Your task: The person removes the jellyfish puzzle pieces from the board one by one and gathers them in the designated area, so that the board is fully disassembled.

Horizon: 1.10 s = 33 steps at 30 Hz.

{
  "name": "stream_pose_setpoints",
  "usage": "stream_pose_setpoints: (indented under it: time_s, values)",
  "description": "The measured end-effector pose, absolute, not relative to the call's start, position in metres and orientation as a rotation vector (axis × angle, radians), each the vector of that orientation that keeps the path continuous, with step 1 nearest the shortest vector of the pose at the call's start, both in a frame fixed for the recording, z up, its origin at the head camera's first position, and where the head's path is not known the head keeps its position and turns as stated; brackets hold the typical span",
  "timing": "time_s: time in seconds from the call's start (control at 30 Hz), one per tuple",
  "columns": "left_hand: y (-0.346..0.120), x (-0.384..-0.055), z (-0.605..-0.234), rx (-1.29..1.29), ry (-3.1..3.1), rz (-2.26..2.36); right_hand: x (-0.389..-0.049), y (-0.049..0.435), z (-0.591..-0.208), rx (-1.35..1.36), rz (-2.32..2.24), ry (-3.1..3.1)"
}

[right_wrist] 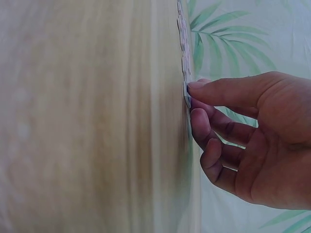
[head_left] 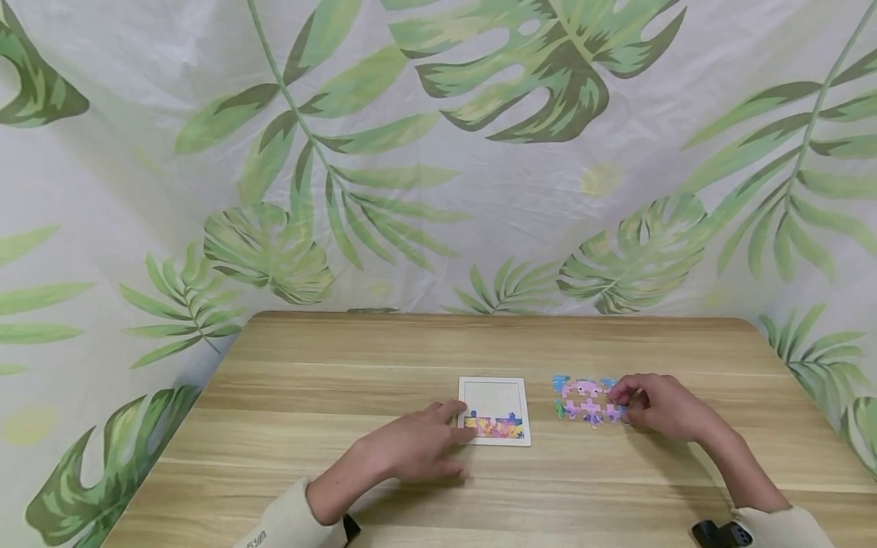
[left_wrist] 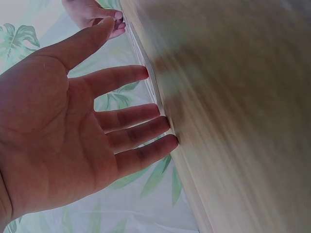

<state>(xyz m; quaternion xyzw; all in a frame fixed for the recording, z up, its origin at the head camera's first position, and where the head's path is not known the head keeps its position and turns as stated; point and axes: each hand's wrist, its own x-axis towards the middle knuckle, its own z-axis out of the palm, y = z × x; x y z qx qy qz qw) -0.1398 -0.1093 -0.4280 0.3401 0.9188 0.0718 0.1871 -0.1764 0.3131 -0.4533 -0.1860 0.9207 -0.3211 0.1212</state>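
Note:
A square white puzzle tray (head_left: 495,380) lies on the table, its lower part filled with a row of yellow, pink and blue pieces (head_left: 496,429). My left hand (head_left: 416,444) rests at the tray's left edge, fingers straight and spread, as the left wrist view also shows. To the right of the tray lie two rows of loose puzzle pieces (head_left: 591,412), pink and purple with blue and green ends. At their right end my right hand (head_left: 668,409) pinches a puzzle piece (right_wrist: 186,94) between thumb and fingers, partly hidden, close to the table.
The wooden table (head_left: 329,380) carries the tray and pieces near its middle. Behind and beside it hangs a white cloth (head_left: 384,251) printed with green leaves. A dark device (head_left: 721,534) is strapped at the right sleeve.

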Motion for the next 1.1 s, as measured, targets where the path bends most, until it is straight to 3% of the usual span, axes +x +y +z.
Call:
stream_pose_setpoints:
  time_s: [0.4, 1.1]
  values:
    - [-0.112, -0.14, -0.425, 0.985, 2.559, 0.218, -0.176, 0.302, -0.445, -0.555, -0.94, 2.71]
    - [-0.123, -0.136, -0.421, 0.956, 2.519, 0.249, -0.189, 0.212, -0.438, -0.778, -0.995, 2.608]
